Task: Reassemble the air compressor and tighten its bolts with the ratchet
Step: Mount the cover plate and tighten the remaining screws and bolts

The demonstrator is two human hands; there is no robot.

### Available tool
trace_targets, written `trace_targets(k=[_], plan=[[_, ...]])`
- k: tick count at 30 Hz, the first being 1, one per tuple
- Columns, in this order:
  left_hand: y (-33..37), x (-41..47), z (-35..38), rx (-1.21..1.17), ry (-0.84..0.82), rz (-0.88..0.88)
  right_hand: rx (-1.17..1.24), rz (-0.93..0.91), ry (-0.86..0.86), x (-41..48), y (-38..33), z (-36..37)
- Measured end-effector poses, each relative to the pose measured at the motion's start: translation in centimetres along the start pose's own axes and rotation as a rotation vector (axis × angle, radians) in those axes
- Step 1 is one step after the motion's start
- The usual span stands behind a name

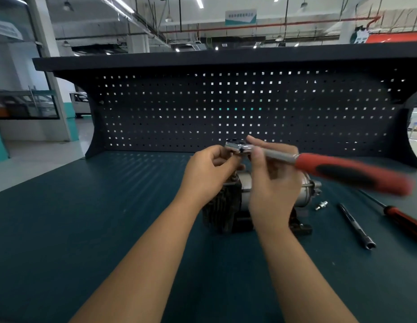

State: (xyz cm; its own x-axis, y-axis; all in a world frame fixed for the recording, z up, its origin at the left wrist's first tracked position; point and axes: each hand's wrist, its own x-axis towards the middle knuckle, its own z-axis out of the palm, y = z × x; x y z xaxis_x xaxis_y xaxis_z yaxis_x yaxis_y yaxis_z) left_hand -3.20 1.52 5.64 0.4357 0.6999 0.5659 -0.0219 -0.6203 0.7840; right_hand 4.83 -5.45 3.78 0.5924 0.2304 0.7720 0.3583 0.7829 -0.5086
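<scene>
Ratchet (342, 170), red-handled: held above the air compressor (226, 206); shaft pinched by the right hand (272, 183), head pinched by the curled left hand (207, 173). Air compressor: set on green workbench (86, 217), beneath both hands. Metal fitting (321, 205), screwdriver (403, 220): laid to its right.

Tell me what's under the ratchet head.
The compressor sits below the ratchet, on the bench. The left hand and right hand cover its top, so any socket or bolt there is hidden.

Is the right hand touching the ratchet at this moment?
Touching. In the head view the right hand pinches the ratchet by its metal shank, just behind the head.
</scene>
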Motion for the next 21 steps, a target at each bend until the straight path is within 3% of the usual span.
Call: trace_targets(k=[5,9,14,16,18,21], plan=[[0.0,0.0,-0.4,-0.099,0.022,0.011,-0.279,-0.064,-0.088,-2.0,0.1,1.4],[-0.3,0.2,-0.4,-0.128,0.020,-0.010,-0.052,-0.017,-0.018,-0.8,0.0,1.0],[-0.2,0.4,-0.4,-0.107,-0.033,-0.003,0.438,0.432,-0.002,1.5,0.6,-0.1],[-0.2,0.5,-0.6,-0.084,-0.055,-0.004,0.490,0.505,-0.025,2.0,0.8,-0.5],[-0.1,0.4,-0.1,-0.049,-0.053,-0.005,0.363,0.388,-0.008,1.7,0.8,-0.5],[0.4,0.1,-0.4,-0.045,-0.032,0.010,0.075,0.061,0.003,0.4,0.6,-0.4]])
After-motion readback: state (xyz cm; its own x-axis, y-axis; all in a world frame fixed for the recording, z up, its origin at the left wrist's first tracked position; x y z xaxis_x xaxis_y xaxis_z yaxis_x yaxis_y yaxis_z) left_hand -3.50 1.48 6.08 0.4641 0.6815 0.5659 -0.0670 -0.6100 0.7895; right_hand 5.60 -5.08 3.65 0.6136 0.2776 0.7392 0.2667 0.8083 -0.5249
